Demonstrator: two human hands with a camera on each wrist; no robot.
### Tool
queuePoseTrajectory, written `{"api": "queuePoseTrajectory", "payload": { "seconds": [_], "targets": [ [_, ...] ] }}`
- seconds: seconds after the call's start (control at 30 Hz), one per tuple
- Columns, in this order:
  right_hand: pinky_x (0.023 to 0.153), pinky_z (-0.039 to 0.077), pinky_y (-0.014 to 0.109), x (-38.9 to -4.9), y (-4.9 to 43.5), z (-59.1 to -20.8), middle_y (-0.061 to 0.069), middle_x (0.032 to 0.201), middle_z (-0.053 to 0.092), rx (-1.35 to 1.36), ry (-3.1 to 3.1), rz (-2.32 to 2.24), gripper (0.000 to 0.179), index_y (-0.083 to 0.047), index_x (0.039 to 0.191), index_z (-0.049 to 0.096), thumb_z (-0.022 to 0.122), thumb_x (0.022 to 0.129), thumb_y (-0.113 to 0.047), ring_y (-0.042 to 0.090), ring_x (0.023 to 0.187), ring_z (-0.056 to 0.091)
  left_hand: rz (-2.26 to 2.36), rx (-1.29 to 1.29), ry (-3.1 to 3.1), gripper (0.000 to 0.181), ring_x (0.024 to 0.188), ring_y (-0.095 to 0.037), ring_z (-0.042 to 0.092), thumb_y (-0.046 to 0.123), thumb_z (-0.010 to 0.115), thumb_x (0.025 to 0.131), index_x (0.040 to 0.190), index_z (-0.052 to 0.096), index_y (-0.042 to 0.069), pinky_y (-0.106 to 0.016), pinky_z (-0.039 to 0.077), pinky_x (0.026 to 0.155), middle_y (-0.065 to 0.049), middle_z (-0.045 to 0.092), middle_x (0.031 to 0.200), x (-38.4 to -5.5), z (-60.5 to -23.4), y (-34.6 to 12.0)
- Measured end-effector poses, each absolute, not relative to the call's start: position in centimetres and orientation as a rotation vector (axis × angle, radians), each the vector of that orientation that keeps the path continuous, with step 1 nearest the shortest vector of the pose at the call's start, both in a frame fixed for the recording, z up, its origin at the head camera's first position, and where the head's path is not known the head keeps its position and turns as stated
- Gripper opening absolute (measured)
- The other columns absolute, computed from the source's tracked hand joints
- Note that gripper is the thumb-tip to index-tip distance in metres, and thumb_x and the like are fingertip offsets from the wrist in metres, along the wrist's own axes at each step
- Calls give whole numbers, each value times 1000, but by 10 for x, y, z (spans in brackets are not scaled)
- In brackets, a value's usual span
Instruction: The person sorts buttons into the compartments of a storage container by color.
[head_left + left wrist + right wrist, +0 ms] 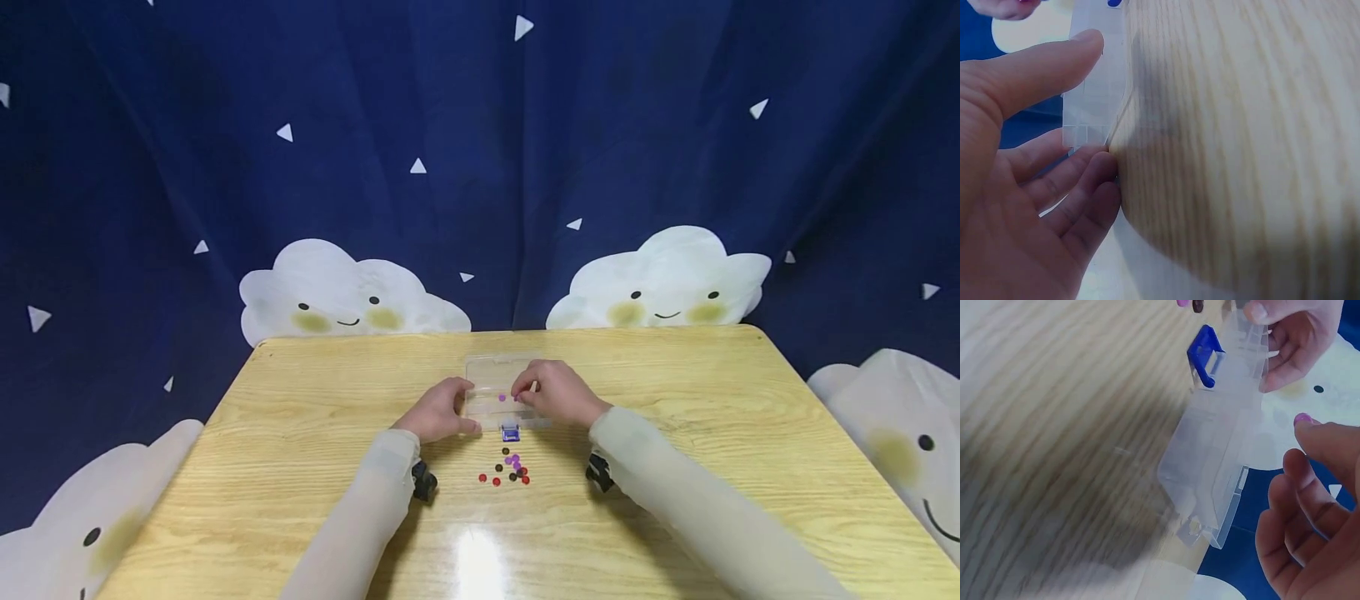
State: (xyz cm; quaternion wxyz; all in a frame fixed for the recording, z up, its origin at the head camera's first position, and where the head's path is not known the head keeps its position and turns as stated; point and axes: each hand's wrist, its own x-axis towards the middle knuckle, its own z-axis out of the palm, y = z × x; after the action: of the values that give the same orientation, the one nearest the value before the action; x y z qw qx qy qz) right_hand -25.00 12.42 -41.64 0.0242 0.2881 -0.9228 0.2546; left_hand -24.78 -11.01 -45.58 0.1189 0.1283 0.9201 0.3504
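A clear plastic box (483, 410) lies on the table with its lid (495, 369) folded back. My left hand (442, 411) grips the box's left end, thumb along the front wall and fingers at the side, as the left wrist view shows. Over the right part of the box, my right hand (562, 393) pinches a small round purple piece (1302, 418) between thumb and fingertips. Another purple piece (502, 398) sits inside the box. A blue latch (511, 433) sticks out from the front of the box.
In front of the box, several small round pieces are scattered on the wooden table (315, 450): red ones (497, 482), black ones (506, 451) and purple ones (515, 458). A dark blue curtain (480, 100) with white clouds hangs behind the table's far edge.
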Motion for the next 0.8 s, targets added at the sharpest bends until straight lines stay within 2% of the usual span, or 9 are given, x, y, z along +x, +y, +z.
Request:
{"api": "queuePoseTrajectory", "payload": {
  "seconds": [0.23, 0.53, 0.8],
  "targets": [
    [68, 46, 23, -256, 120, -417, -1, 84, 71, 825, -2865, 835, 9, -10, 88, 79, 71, 88, -7, 8, 73, 55, 1044, 374, 2682, 79, 99, -20, 53, 24, 88, 75, 142, 50, 4, -41, 47, 95, -10, 59, 119, -246, -453, -110],
    [73, 51, 28, -262, 120, -425, 2, 90, 73, 783, -2896, 877, 10, -9, 89, 80, 69, 89, -7, 11, 80, 61, 1033, 349, 2678, 80, 102, -21, 53, 26, 87, 75, 143, 50, 6, -42, 47, 97, -10, 59, 122, -247, -455, -112],
    [73, 52, 28, -266, 116, -428, 2, 89, 73, 741, -2903, 886, 11, -10, 89, 79, 69, 88, -7, 11, 79, 61, 1035, 337, 2681, 79, 111, -24, 54, 26, 88, 75, 142, 50, 6, -44, 46, 103, -12, 59, 130, -246, -454, -112]
  ]
}}
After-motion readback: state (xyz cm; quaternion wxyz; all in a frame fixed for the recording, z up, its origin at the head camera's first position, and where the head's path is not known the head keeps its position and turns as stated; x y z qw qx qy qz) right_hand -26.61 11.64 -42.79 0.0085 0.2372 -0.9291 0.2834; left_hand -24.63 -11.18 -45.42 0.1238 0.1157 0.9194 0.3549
